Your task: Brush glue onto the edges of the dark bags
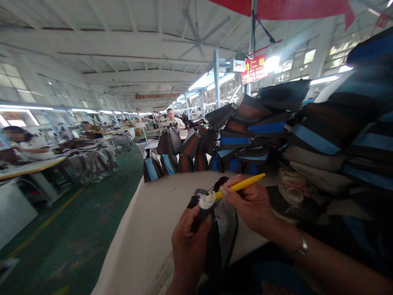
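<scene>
A dark fabric piece (215, 229) is gripped in the closed left hand (188, 246) over the near edge of the pale tabletop (147, 229). A yellow-handled brush (229, 191) is pinched in the closed right hand (251, 205), its white bristles laid against the top of the fabric. Striped blue, brown and black pieces (276, 135) are piled along the far and right edges.
</scene>
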{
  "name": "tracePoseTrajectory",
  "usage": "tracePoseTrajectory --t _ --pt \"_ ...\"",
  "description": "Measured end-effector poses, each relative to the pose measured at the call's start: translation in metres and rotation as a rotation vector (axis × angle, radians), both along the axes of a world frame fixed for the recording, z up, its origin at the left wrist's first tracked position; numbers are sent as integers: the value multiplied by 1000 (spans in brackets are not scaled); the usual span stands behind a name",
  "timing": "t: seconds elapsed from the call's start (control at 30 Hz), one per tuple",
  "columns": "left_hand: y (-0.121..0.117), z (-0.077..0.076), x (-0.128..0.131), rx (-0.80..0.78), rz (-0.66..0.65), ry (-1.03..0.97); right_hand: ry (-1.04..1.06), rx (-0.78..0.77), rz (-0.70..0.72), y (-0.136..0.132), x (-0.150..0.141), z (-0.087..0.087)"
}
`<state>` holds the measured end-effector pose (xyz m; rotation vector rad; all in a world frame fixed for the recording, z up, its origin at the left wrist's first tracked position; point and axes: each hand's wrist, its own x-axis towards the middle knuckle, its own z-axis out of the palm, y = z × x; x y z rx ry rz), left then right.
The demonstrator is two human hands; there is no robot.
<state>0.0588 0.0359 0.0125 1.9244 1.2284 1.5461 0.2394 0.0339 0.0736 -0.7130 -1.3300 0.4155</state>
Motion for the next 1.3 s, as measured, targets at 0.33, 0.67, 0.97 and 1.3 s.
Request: tracePoseTrajectory --t 0.33,0.67,0.97,1.3 --pt "-7 -16 2 666 119 434 -174 -85 49 -4 15 28" --pt "-13 -18 -4 793 62 508 -356 -114 -12 28 0 31" --pt "21 -41 -50 708 170 464 31 55 -203 37 22 42" --pt "36 -85 -101 -170 487 226 561 -139 -343 8 115 -15"
